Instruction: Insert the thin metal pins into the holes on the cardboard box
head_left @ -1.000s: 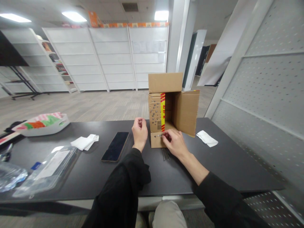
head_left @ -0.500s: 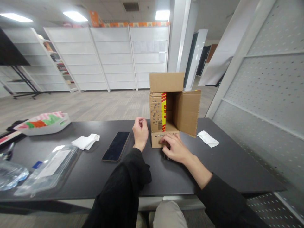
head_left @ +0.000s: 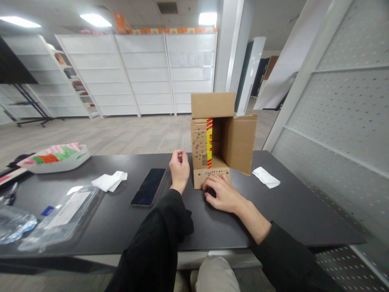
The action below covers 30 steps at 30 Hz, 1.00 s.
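A cardboard box [head_left: 199, 160] stands open toward me on the dark table, with yellow-red tape down its front. Small round metal heads dot its left front panel. Across its lower flap [head_left: 198, 182] runs a row of small holes, and metal heads sit in those at the left. My right hand [head_left: 223, 192] is at the front of this flap, fingers curled down over its lower part; whatever lies beneath the fingertips is hidden. Left of the box, my left hand [head_left: 180, 168] is raised and closed, its fingers curled in; their contents cannot be made out.
A phone [head_left: 148, 187] lies left of my left hand. White tissues [head_left: 111, 181] and a folded tissue [head_left: 266, 177] flank the work area. Farther left are a clear plastic case [head_left: 65, 215], a plastic bottle [head_left: 16, 223] and a white basket [head_left: 60, 165]. A perforated panel [head_left: 343, 121] rises at right.
My right hand has shifted slightly down and left, its fingers curling in more. Thin metal pieces that showed beneath it are now hidden, and more of the flap's hole row shows. My left hand stays put.
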{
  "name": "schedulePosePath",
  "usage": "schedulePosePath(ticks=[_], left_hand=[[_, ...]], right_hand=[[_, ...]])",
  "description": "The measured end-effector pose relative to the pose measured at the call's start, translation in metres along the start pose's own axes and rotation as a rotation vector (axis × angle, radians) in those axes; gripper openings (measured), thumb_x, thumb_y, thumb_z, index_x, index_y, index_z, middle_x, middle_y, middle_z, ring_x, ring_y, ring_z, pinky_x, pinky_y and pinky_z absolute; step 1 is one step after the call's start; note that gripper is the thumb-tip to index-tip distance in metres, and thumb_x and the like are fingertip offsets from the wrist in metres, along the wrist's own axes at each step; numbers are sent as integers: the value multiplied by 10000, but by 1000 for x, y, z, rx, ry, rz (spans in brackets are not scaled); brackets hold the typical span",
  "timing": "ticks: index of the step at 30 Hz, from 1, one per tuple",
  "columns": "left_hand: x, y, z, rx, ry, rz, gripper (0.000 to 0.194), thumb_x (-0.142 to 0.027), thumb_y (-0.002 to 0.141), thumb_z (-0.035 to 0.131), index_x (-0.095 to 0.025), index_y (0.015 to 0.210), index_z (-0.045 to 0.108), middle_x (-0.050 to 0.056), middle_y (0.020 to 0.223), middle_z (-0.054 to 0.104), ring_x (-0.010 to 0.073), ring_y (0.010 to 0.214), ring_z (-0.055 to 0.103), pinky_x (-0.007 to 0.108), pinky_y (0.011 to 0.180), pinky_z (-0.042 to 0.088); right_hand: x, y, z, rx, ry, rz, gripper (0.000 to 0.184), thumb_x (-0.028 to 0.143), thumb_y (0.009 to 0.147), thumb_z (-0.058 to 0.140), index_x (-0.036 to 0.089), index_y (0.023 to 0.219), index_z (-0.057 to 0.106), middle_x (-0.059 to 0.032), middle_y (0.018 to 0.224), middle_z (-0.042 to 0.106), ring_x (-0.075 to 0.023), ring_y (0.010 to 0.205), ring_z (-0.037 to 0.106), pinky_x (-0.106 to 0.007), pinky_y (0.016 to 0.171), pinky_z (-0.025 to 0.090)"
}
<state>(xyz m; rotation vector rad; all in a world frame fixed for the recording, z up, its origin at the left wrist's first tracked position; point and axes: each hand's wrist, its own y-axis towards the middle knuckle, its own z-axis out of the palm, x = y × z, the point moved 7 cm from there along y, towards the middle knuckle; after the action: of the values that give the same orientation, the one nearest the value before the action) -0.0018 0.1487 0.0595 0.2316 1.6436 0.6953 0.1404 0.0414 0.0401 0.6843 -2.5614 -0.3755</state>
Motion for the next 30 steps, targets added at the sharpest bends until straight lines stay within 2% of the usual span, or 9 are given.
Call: schedulePosePath(ticks=[6, 12, 19, 30], left_hand=[[0, 0, 0, -1, 0, -1, 109, -285, 885, 512, -197, 830, 546, -16, 702, 579, 117, 647, 543, 234, 628, 413], [0, 0, 0, -2, -6, -4, 116, -294, 887, 511, -199, 830, 547, -13, 706, 581, 118, 651, 542, 236, 635, 418], [0, 0, 0, 0, -8, -9, 112, -291, 883, 516, -196, 833, 547, -12, 710, 586, 118, 653, 548, 235, 636, 418], [1, 0, 0, -3, -10, -5, 124, -302, 887, 504, -200, 825, 540, -14, 707, 590, 121, 653, 555, 235, 638, 420]], right_hand=[[1, 0, 1, 5, -2, -4, 156, 122, 731, 552, 212, 858, 568, -17, 901, 623, -198, 913, 556, -355, 857, 302], [3, 0, 0, 13, -5, 1, 78, 199, 792, 599, 215, 864, 572, -14, 891, 623, -198, 913, 558, -349, 841, 304], [4, 0, 1, 24, -17, -20, 87, 196, 784, 614, 208, 866, 589, -19, 890, 635, -201, 915, 557, -354, 845, 299], [4, 0, 2, 24, -21, -32, 93, 292, 835, 654, 205, 840, 622, -22, 859, 633, -197, 901, 567, -350, 827, 302]])
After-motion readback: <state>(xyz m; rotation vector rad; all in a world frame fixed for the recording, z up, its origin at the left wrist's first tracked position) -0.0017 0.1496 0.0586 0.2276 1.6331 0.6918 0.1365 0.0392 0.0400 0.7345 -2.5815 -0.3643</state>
